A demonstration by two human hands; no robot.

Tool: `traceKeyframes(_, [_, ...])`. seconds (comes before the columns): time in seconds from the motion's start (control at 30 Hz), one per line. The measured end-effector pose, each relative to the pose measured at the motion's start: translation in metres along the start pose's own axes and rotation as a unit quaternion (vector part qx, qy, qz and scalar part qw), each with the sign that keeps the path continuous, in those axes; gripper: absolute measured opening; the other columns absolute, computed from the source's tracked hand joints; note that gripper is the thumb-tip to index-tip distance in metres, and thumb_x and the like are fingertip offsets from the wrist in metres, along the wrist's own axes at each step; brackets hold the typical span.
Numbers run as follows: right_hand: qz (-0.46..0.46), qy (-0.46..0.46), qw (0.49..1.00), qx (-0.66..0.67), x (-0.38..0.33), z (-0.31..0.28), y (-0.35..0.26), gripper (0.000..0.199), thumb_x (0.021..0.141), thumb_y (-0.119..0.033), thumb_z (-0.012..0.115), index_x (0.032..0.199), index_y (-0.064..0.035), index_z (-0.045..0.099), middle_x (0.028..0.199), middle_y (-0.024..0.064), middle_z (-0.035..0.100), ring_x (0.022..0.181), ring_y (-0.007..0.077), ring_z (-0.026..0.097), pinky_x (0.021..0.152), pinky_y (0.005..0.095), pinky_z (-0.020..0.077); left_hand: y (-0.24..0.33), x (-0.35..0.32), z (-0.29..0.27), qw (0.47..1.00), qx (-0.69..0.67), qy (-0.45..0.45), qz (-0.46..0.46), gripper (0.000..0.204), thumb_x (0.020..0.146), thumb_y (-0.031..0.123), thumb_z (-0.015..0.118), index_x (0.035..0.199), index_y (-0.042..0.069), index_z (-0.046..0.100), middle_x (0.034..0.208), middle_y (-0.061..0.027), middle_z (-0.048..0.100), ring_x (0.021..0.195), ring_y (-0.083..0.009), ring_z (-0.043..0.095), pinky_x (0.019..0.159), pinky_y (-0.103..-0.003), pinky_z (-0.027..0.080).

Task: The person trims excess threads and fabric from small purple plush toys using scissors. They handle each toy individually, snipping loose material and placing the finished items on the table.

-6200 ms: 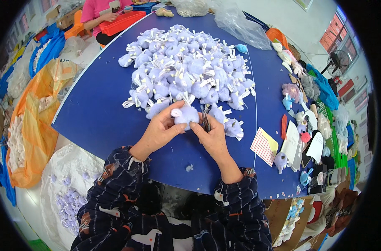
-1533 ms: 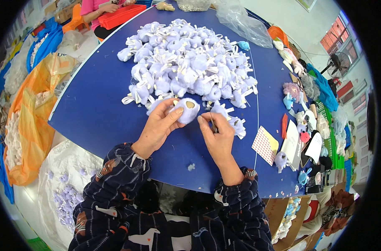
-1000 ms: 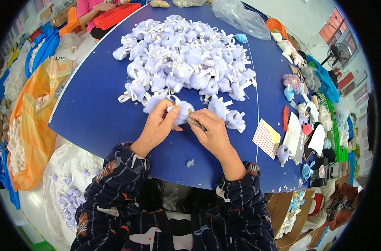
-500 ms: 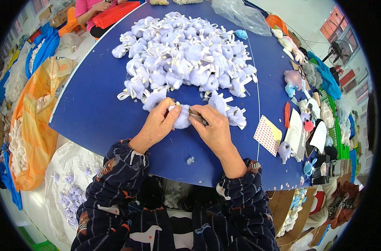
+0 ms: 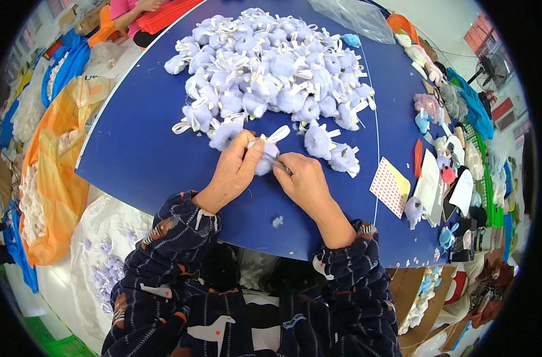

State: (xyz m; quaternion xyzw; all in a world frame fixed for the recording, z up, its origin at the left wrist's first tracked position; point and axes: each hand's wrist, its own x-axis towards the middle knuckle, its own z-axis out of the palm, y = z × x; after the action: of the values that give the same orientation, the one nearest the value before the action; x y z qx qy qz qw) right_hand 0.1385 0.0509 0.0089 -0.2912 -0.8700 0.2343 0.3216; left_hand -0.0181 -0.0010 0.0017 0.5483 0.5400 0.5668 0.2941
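Observation:
My left hand [image 5: 237, 165] pinches a small fluffy lavender plush piece [image 5: 264, 165] by its upper left side. From the top of this piece a white ribbon loop [image 5: 278, 134] sticks up to the right. In my closed right hand [image 5: 305, 183] is a slim metal tool [image 5: 275, 162], its narrow tip against the plush. The fingers cover most of the tool, so its exact kind is unclear. Just beyond my hands lie a few similar lavender pieces [image 5: 317, 140], in front of a large pile of plush pieces [image 5: 271, 65] with ribbon loops.
At right on the blue table [image 5: 140, 143] are a sticker sheet [image 5: 391, 185], a red strip [image 5: 418, 158] and assorted plush toys. A clear plastic bag [image 5: 354, 19] lies at the far edge. Left of the table stands an orange sack [image 5: 56, 196]. Another person's hand [image 5: 149, 6] shows at top left.
The held plush piece has turned, and its ribbon loop now stands up in sight. The metal tool's tip has moved down along the plush. The whole view has shifted slightly.

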Motion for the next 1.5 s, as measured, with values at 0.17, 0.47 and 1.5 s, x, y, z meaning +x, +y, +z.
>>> traceKeyframes(0.17, [0.077, 0.019, 0.996, 0.047, 0.001, 0.001, -0.012, 0.018, 0.072, -0.014, 0.064, 0.078, 0.0002, 0.056, 0.07, 0.0142, 0.058, 0.061, 0.032, 0.057, 0.053, 0.0368, 0.044, -0.006, 0.004, -0.003, 1.0, -0.025, 0.002, 0.01, 0.026, 0.092, 0.026, 0.046, 0.079, 0.003, 0.045, 0.063, -0.0004, 0.041, 0.059, -0.0063, 0.038, 0.052, -0.024, 0.035])
traceKeyframes(0.47, [0.066, 0.099, 0.992, 0.047, 0.001, 0.0, -0.019, 0.015, 0.072, -0.007, 0.064, 0.085, -0.0005, 0.058, 0.075, 0.0129, 0.061, 0.065, 0.028, 0.061, 0.057, 0.0321, 0.0475, 0.009, 0.003, -0.007, 0.98, -0.133, -0.073, -0.128, 0.024, 0.093, 0.028, 0.043, 0.088, 0.005, 0.046, 0.071, -0.0013, 0.048, 0.055, -0.0051, 0.048, 0.044, -0.019, 0.04])
traceKeyframes(1.5, [0.188, -0.023, 0.969, 0.157, 0.006, -0.005, 0.009, 0.023, 0.081, -0.018, 0.057, 0.09, 0.003, 0.059, 0.065, 0.0165, 0.059, 0.054, 0.0208, 0.055, 0.053, 0.0315, 0.0427, 0.003, 0.0, -0.005, 0.971, -0.179, -0.147, -0.061, 0.031, 0.081, 0.002, 0.055, 0.112, 0.003, 0.047, 0.1, -0.0034, 0.052, 0.086, -0.0083, 0.053, 0.073, -0.023, 0.047])
